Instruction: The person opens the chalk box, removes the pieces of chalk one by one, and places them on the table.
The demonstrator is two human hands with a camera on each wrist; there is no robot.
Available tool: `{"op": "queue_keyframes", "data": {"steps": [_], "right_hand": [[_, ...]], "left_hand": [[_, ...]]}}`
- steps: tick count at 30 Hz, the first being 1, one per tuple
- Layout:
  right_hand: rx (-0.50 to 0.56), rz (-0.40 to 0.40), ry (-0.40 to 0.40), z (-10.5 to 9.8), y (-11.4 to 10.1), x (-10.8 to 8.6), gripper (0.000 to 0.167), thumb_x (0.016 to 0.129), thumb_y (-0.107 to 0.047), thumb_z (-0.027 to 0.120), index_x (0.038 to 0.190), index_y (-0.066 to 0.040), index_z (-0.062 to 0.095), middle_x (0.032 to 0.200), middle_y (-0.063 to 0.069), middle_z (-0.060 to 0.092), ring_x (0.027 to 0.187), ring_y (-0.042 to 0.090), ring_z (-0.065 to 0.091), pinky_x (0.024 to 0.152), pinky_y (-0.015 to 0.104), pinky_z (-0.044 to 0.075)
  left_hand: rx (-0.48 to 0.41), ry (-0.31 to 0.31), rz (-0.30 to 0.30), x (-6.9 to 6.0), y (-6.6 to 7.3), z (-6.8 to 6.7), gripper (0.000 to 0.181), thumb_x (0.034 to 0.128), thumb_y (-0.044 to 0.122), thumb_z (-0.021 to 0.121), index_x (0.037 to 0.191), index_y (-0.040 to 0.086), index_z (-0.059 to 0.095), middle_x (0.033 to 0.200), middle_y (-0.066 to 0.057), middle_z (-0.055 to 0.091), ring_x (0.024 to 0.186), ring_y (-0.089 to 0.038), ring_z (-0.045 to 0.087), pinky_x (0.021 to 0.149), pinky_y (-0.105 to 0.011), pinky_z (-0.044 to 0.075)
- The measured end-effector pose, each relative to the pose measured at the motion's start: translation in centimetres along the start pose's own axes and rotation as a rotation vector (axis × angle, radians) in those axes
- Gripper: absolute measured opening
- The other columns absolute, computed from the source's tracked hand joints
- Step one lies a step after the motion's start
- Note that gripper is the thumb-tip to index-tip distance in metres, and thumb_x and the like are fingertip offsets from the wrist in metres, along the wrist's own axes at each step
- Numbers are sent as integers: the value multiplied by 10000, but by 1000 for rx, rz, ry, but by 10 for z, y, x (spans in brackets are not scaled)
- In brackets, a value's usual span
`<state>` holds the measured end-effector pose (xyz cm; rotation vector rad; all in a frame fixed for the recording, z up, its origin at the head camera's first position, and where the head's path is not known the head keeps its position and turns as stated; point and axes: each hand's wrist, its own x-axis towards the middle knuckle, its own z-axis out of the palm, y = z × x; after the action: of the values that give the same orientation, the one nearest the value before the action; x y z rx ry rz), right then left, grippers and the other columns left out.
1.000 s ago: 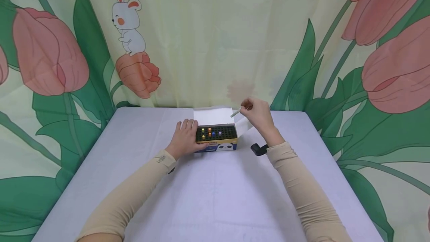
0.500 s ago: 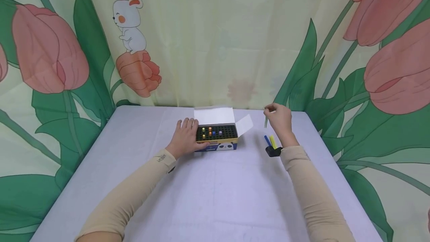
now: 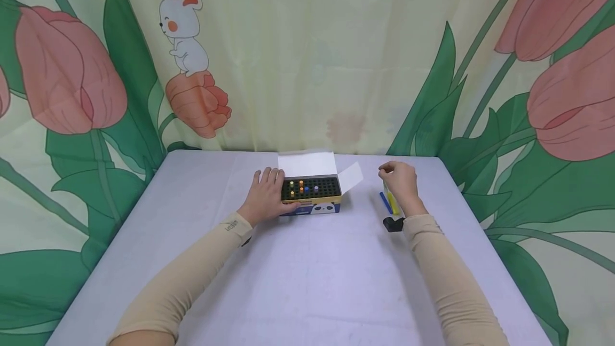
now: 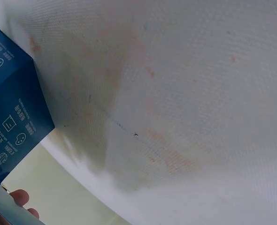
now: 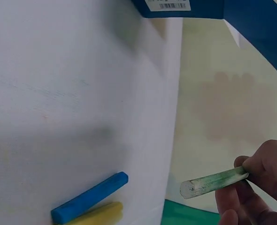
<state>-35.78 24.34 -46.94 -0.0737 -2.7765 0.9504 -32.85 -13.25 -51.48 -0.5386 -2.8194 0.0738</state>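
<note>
A panda-print chalk box [image 3: 324,209] stands with its lid up, a few coloured chalks upright in its black holed insert [image 3: 326,186]. My left hand [image 3: 264,194] holds the box's left end, thumb along the front and fingers toward the back; two fingertips [image 4: 20,197] show past a flap in the left wrist view. Off the box's right side, my right hand [image 3: 401,183] pinches a pale green chalk [image 5: 213,182] by one end, raised over the cloth. A blue chalk [image 3: 386,203] and a yellow chalk [image 3: 393,204] lie side by side just below that hand.
A white cloth [image 3: 307,282] covers the table. The raised lid [image 3: 307,164] and a side flap [image 3: 351,177] stick out behind and right of the box. A printed curtain [image 3: 288,68] hangs behind the table's far edge. A black wrist camera [image 3: 393,224] sits at my right cuff.
My right hand has carried the green chalk rightward, away from the box, then lowered it near the blue and yellow chalks. My left hand has stayed on the box.
</note>
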Motion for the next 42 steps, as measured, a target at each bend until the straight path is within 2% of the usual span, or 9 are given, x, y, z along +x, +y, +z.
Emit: {"op": "queue_keyframes", "data": {"steps": [4, 12, 17, 25, 33, 42], "right_hand": [[-6, 10, -34, 4, 3, -1, 279, 1015, -198, 595, 1176, -39, 759, 1156, 177, 721, 1092, 358, 616, 960, 531, 504], [-34, 7, -95, 13, 12, -4, 276, 1012, -196, 598, 1165, -37, 763, 1142, 173, 728, 1050, 338, 633, 920, 500, 516], [-49, 2, -131, 20, 18, -7, 258, 1002, -169, 609, 1138, -18, 767, 1154, 195, 737, 1082, 363, 656, 936, 504, 525], [-116, 46, -193, 29, 30, -12, 247, 1008, -176, 632, 1147, -24, 768, 1165, 189, 742, 1123, 366, 659, 976, 511, 509], [-176, 55, -181, 30, 35, -13, 233, 1005, -186, 650, 1122, -38, 786, 1159, 173, 751, 1132, 378, 659, 974, 518, 498], [-187, 49, -184, 33, 42, -13, 217, 997, -159, 663, 1094, -16, 794, 1136, 189, 753, 1143, 398, 655, 996, 529, 495]], "left_hand": [[-5, -9, -6, 1, 0, -1, 1122, 802, 929, 460, 1440, 6, 459, 1407, -203, 534, 1346, -393, 455, 1128, -629, 336], [-1, -12, -8, 0, 0, -1, 1123, 802, 931, 453, 1444, 9, 461, 1410, -201, 538, 1349, -391, 455, 1129, -628, 335], [-4, -5, -6, -1, 0, 0, 1110, 804, 926, 457, 1433, 12, 462, 1399, -199, 540, 1340, -387, 459, 1125, -627, 337], [-10, -11, 1, -2, 2, -4, 1102, 816, 903, 481, 1448, 0, 455, 1405, -210, 543, 1347, -394, 467, 1121, -634, 341], [-14, -35, -12, -1, 1, -3, 1120, 813, 921, 459, 1469, 14, 433, 1425, -202, 529, 1365, -388, 448, 1141, -631, 320], [-10, -36, -8, -2, 0, -2, 1132, 812, 925, 456, 1478, 10, 421, 1423, -187, 529, 1360, -378, 444, 1139, -623, 319]]}}
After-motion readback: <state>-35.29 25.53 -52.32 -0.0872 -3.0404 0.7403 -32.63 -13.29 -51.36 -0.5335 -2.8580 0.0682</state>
